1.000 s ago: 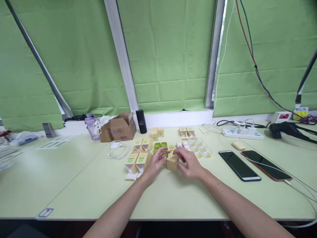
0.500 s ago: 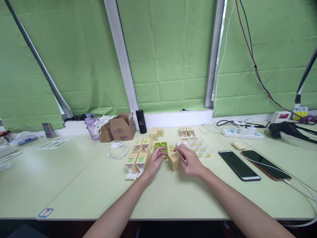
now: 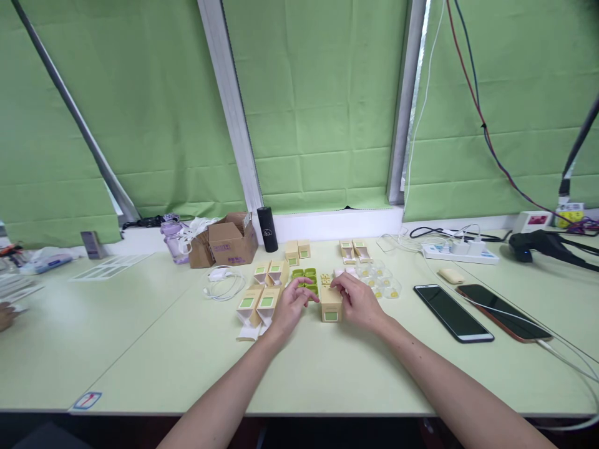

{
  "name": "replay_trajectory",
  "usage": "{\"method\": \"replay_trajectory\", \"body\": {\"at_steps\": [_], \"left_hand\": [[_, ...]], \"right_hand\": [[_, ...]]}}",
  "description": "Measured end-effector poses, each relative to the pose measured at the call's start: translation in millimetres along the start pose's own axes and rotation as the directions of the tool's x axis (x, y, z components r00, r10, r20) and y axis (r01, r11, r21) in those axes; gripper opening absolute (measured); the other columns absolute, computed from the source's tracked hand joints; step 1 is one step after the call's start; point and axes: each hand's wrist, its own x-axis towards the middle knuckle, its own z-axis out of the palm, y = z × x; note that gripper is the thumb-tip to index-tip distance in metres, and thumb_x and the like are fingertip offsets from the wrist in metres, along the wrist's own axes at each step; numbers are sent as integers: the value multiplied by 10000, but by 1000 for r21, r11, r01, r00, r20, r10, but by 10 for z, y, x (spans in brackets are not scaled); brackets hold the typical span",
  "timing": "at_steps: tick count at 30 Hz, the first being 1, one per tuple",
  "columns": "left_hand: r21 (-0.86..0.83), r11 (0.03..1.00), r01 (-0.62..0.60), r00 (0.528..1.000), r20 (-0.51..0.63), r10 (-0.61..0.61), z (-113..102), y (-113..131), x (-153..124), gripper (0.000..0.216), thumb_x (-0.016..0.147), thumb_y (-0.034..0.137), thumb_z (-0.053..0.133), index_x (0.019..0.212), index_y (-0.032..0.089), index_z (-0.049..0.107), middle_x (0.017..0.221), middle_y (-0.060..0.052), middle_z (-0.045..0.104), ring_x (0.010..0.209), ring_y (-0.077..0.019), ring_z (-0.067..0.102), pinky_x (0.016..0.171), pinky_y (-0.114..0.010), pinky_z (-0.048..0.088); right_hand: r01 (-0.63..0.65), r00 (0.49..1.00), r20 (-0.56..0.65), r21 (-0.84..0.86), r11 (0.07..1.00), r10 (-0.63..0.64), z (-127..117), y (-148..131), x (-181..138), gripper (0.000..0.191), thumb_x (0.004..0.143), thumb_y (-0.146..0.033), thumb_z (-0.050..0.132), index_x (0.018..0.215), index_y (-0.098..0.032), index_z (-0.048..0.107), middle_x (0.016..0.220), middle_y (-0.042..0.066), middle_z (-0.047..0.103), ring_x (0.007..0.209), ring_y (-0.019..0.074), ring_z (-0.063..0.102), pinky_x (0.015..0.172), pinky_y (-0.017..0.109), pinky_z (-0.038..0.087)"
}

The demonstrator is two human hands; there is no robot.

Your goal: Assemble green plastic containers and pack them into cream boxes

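A small tan carton with a green label [image 3: 331,305] stands on the pale green table [image 3: 327,368] between my hands. My right hand [image 3: 359,302] curls around its right side and top, gripping it. My left hand [image 3: 292,304] rests just left of the carton, fingers loosely spread, fingertips near green trays [image 3: 305,275]. Two open tan cartons [image 3: 257,305] lie by my left wrist.
More small cartons [image 3: 296,249], clear cups with yellow pieces [image 3: 381,282], a cardboard box [image 3: 230,242], a black cylinder [image 3: 266,229], a white cable [image 3: 221,284], two phones [image 3: 453,312] and a power strip [image 3: 458,252] lie about. Another person's hand [image 3: 5,315] shows at far left.
The carton has been turned upright, its green label now facing me. My left hand has come off it. Another person's hand appeared at the left edge.
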Motion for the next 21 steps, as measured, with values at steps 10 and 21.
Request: {"method": "replay_trajectory", "body": {"at_steps": [10,21], "left_hand": [[430,874,-227,962,-43,271,35,-2,-98,160,960,211,542,1096,233,624,1055,-72,728,1020,-247,681,921,-400,506],[756,477,-448,894,367,258,212,302,-122,555,954,262,625,1482,256,453,1428,-108,599,1346,-329,476,1147,-538,422]], "right_hand": [[-82,982,-165,67,994,93,-20,11,15,359,793,-2,445,1011,-220,628,856,14,685,773,194,638,695,280,427],[-203,950,-231,62,977,212,-28,0,8,407,726,-32,451,1038,-222,629,853,1,667,740,186,619,687,287,421]]}}
